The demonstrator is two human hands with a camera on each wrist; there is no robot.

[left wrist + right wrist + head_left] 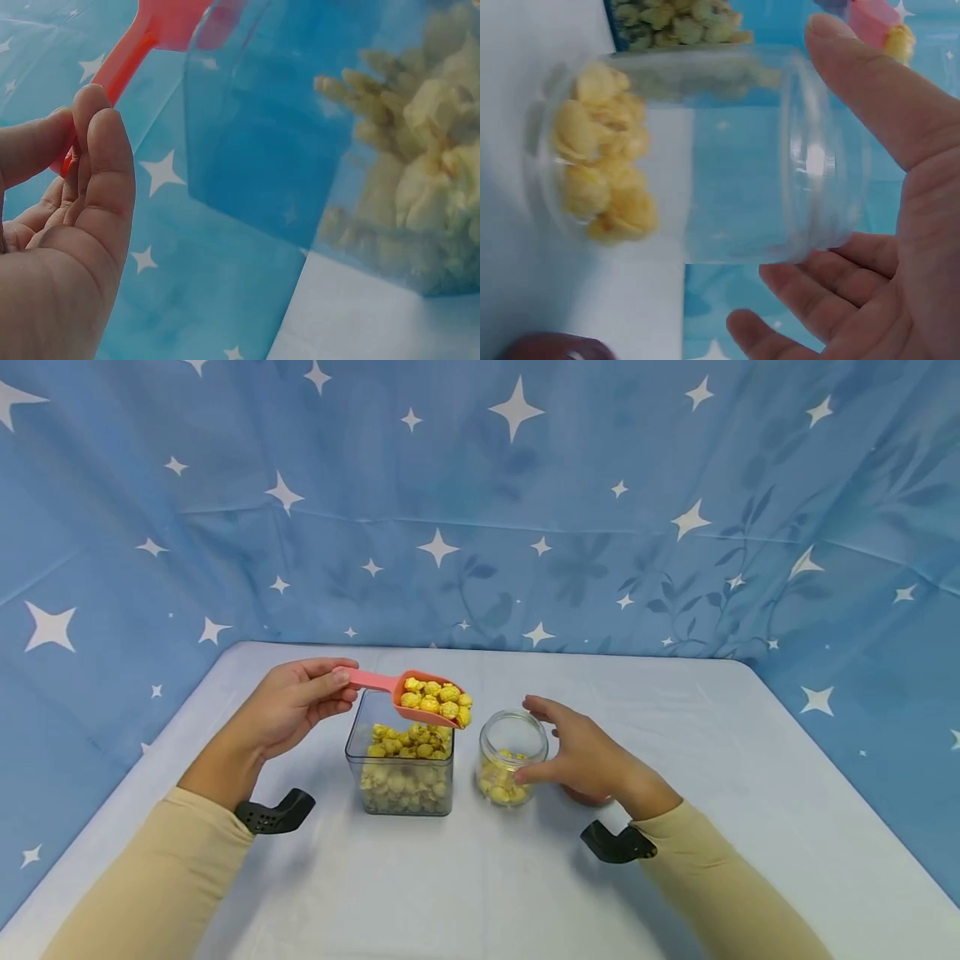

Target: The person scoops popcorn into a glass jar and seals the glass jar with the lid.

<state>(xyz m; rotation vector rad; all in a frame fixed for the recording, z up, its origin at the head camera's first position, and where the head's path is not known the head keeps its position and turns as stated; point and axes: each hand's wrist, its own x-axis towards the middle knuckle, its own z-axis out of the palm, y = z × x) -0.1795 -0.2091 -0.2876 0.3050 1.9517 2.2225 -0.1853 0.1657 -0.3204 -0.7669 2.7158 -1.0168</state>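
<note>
Between thumb and fingers, my left hand (303, 702) pinches the handle of a pink scoop (371, 680). Yellow popcorn (435, 697) fills the scoop, which hovers over the rim of a clear square container (356, 777). More popcorn lies inside that container. To its right stands a clear round jar (513, 731), upright, with a little popcorn (604, 172) at its bottom. My right hand (588, 756) is spread around the jar's near and right side, thumb in front and fingers behind. Whether it touches the glass I cannot tell.
A reddish round thing (588, 796), perhaps a lid, lies under my right hand, mostly hidden. White cloth covers the table (420, 885). A blue curtain with white stars (450, 485) hangs behind it. Each wrist wears a black strap mount (276, 812).
</note>
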